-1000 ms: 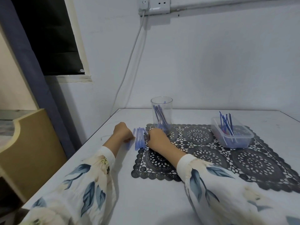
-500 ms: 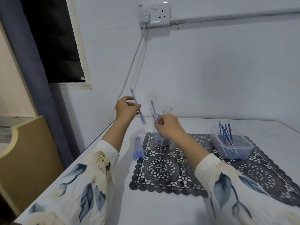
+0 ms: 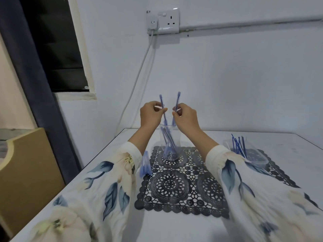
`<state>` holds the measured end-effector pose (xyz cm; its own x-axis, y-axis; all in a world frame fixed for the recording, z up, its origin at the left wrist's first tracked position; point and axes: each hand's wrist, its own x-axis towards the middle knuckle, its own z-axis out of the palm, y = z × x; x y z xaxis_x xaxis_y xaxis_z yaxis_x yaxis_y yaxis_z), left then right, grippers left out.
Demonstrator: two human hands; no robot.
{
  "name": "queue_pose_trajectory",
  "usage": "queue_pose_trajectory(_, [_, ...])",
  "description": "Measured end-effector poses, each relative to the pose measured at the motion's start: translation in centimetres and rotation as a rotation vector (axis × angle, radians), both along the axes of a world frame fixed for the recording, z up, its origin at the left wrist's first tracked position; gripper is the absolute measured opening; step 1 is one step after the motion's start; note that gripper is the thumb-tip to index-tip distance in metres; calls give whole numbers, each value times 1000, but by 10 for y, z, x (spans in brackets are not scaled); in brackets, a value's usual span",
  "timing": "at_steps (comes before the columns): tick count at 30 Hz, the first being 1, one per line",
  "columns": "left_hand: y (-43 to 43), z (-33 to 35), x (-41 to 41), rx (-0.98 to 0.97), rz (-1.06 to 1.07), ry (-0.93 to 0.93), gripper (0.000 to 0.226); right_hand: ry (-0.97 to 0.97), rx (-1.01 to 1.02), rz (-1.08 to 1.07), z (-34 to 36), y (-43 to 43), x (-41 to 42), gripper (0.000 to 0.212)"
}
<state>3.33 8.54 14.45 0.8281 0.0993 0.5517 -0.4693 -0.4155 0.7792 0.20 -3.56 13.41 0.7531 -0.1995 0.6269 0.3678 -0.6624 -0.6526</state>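
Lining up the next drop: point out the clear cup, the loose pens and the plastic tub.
clear cup (image 3: 176,137), head view, right side wall below the rim.
loose pens (image 3: 145,164), head view, middle of the bundle.
plastic tub (image 3: 261,158), head view, its right end wall.

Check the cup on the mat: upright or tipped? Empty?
Upright, not empty. The cup stands on its base on the mat, mouth up, with several blue pens leaning inside.

We list 1 pale wall (image 3: 227,75) carrying 1 double socket (image 3: 170,19) with 1 white cable (image 3: 139,70) hanging down; 1 dark window (image 3: 56,49) at left; 1 navy curtain (image 3: 35,84) beside it; 1 white table (image 3: 174,227); 1 tan wooden cabinet (image 3: 26,172). Light soft, even.
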Motion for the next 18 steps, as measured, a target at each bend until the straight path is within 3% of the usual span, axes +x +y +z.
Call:
queue_pose_trajectory(7, [3, -16, 4, 143, -18, 114, 16, 118, -61, -31, -12, -4, 6, 18])
queue_pose_trajectory(11, [5, -17, 3, 95, -51, 124, 17, 93, -14, -16, -17, -4, 7, 18])
queue_pose_trajectory(18, [25, -24, -1, 28, 24, 99, 11, -291, 50, -41, -39, 17, -16, 16])
